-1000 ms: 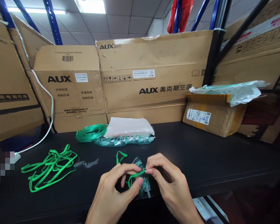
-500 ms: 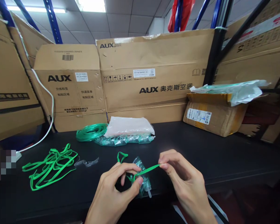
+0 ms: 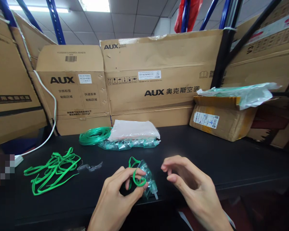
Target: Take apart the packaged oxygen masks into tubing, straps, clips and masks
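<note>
Between the thumb and fingers of my left hand (image 3: 120,194) is a green elastic strap (image 3: 139,183), its free end curled into a loop. The strap runs by a clear, green-tinted plastic face mask (image 3: 149,179) with a pale nozzle, just beyond the fingertips; whether those fingers also grip the mask is hidden. My right hand (image 3: 195,189) hovers to the right of the mask with thumb and fingers apart, holding nothing. A loose tangle of green elastic straps (image 3: 54,170) lies on the black table (image 3: 231,166) to the left.
A coil of green tubing (image 3: 93,136), a white packet (image 3: 135,130) and clear green plastic packs (image 3: 130,144) lie behind my hands. Clear plastic scraps (image 3: 90,167) lie beside the straps. A taped carton (image 3: 221,125) stands at right. Large boxes (image 3: 159,64) wall the back.
My right hand has let go of the strap's end and its fingers have parted. The strap, stretched between both hands before, has sprung back into a curl at my left hand.
</note>
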### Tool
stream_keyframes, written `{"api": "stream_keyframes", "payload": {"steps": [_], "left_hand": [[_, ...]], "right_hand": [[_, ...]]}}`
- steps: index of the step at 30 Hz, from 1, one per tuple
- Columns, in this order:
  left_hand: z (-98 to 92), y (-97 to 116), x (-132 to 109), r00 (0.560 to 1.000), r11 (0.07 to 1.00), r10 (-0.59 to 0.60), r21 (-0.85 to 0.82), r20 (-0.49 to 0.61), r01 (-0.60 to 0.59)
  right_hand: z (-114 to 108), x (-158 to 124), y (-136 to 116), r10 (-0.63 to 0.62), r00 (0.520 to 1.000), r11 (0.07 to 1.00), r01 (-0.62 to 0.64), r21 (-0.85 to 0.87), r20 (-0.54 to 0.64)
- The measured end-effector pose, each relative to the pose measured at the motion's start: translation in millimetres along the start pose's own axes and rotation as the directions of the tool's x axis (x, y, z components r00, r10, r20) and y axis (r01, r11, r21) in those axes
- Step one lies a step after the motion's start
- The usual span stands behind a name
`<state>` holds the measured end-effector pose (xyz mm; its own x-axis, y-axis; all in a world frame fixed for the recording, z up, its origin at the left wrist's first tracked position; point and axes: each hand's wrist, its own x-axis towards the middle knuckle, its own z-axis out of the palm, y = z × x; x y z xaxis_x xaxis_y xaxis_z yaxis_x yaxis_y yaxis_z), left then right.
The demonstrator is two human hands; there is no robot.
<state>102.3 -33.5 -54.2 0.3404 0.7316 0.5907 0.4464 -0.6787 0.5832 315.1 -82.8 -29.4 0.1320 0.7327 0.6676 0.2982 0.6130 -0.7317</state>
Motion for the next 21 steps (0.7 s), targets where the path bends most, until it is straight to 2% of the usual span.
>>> {"api": "stream_keyframes", "payload": {"steps": [5, 9, 15, 21], "left_hand": [[-1.8, 1, 1, 1.0, 0.999, -0.012, -0.047, 0.029, 0.014], [-1.2, 4, 1, 0.995, 0.982, -0.092, -0.159, 0.047, 0.099], [0.0, 2, 0, 0.996, 0.986, -0.085, -0.141, 0.003, 0.084], [-29.0, -11, -10, 0.992, 0.998, -0.054, 0.001, -0.118, 0.055]], "right_hand": [[10, -2, 17, 0.15, 0.982, 0.978, -0.13, -0.163, 0.118], [17, -5, 24, 0.227, 0.945, 0.951, -0.163, -0.262, 0.236], [17, -1, 23, 0.268, 0.926, 0.955, -0.218, -0.201, 0.268], [9, 3, 21, 0.267, 0.908, 0.963, -0.259, -0.069, 0.324]]}}
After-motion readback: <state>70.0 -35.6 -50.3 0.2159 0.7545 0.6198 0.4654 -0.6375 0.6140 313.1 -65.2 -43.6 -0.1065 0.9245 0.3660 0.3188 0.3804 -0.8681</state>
